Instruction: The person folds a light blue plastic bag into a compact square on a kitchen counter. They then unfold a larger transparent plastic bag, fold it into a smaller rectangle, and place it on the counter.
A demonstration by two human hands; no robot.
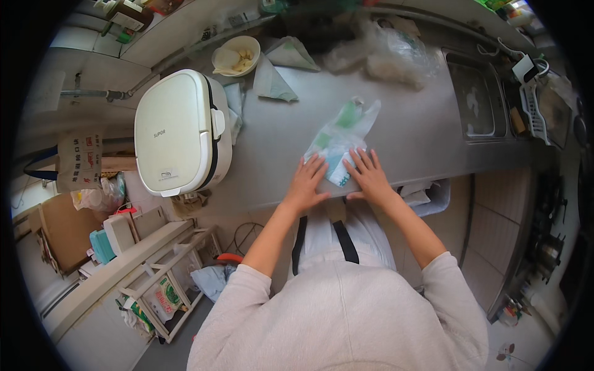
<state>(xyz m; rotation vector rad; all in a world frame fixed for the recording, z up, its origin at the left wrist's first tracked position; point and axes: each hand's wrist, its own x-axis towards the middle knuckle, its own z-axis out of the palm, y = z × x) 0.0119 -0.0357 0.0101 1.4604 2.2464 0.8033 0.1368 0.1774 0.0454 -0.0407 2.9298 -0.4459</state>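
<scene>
Basically, 1 white cooker [176, 133] w/ dark lettering on its lid stands left on the desk [263, 154]. 1 plastic bag [339, 130], green/teal print, lies nr front edge; L hand [305, 182] + R hand [371, 179] touch its near end, fingers spread apart. Behind: 1 bowl [245, 42], 2 folded triangles [272, 81], crumpled plastic [393, 59]; 1 sink [486, 114] at right.

Kitchen, metal counter [272, 142], inset sink [486, 77], lidded cooker [176, 117], food bowl [249, 42]

On the counter [421, 133], the bag [340, 132] lies between cooker [172, 135] and sink [471, 93].
</scene>
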